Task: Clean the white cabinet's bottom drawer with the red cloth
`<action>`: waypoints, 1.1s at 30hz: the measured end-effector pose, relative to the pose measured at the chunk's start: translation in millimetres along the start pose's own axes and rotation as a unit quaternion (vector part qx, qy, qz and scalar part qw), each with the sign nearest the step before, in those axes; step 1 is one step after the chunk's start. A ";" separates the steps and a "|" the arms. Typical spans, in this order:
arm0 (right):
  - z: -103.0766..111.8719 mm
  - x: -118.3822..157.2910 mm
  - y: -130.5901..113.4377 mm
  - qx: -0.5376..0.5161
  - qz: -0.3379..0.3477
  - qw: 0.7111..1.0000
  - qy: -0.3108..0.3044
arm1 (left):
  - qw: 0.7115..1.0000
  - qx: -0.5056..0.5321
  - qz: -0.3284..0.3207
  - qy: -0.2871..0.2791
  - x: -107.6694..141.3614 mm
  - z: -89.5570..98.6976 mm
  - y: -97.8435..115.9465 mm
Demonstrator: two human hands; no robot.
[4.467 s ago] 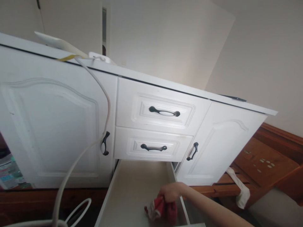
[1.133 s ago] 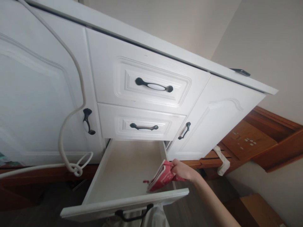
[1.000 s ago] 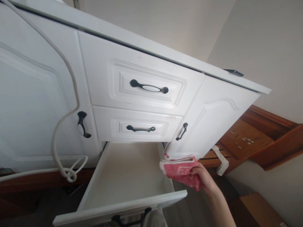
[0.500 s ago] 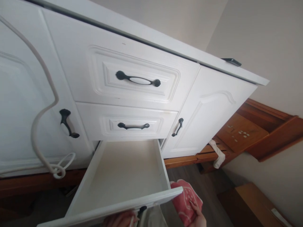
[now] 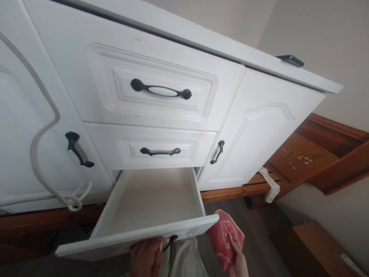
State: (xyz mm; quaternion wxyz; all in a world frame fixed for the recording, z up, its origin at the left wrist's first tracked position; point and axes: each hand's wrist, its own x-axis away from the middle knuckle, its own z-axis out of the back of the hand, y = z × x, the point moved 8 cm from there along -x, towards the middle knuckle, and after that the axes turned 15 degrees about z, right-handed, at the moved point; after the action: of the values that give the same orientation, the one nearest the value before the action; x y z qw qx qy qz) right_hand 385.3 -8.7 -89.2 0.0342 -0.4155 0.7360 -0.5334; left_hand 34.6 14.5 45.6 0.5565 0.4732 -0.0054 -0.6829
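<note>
The bottom drawer (image 5: 155, 200) of a white cabinet is pulled out, and its inside is bare. My left hand (image 5: 147, 256) has its fingers curled round the dark handle (image 5: 172, 239) on the drawer's front. Beyond the drawer's right corner, my right hand (image 5: 238, 256) pinches a pink cloth (image 5: 223, 238) with white markings. Above, the middle drawer (image 5: 158, 148) and the top drawer (image 5: 161, 88) are closed.
A white cable (image 5: 37, 138) hangs down the left cabinet door. A dark flat object (image 5: 292, 60) lies on the cabinet top. At the right are a white sock-like cloth (image 5: 269, 185) on a wooden frame and a cardboard box (image 5: 319, 246) on the floor.
The drawer front has moved a little toward the cabinet, with my left hand at its handle and now more visible. The view has shifted slightly. My right hand still holds the pink cloth.
</note>
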 end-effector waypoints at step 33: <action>-69.9 85.2 122.3 -0.060 -0.136 0.987 -0.061 | 0.997 -0.070 -0.001 -0.013 -146.4 -59.6 -53.5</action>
State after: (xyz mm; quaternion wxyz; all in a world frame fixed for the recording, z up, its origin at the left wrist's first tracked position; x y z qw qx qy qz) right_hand 224.9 -0.6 -125.2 -0.0188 -0.5446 0.7001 -0.4614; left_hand 23.2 177.8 77.9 0.5872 0.4245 0.0354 -0.6884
